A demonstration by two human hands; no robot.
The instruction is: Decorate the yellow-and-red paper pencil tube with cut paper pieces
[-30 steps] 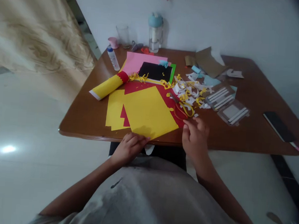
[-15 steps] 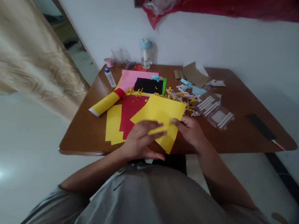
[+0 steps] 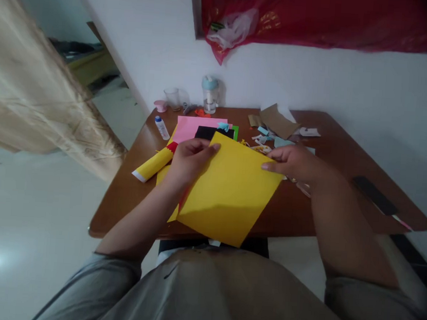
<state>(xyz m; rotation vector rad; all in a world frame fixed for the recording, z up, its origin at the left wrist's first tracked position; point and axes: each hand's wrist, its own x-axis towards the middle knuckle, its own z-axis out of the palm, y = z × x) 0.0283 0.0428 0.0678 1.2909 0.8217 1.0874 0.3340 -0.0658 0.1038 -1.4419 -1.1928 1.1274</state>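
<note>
A sheet of yellow paper (image 3: 233, 190) is held up in front of me, tilted, above the near edge of the table. My left hand (image 3: 193, 161) pinches its upper left corner between thumb and fingers. At the upper right corner, my right hand (image 3: 293, 163) grips the same sheet, thumb on the front. Behind it lie a pink sheet (image 3: 201, 126), a black sheet (image 3: 204, 131) and a bit of green paper, partly covered. A yellow paper tube (image 3: 152, 164) with a red band lies left of my left hand. Most of the red paper underneath is hidden.
On the brown table (image 3: 123, 197) stand a glue bottle (image 3: 161, 128), a pink cup (image 3: 160, 106), a glass (image 3: 173, 98) and a water bottle (image 3: 209, 95). Paper scraps and brown card (image 3: 280, 122) lie at the back right. A dark phone-like slab (image 3: 375, 194) rests at the right.
My left hand has moved up from the sheet's lower side to its upper left corner, fingers now closed on it. The sheet is raised closer and turned; the camera view has shifted slightly.
</note>
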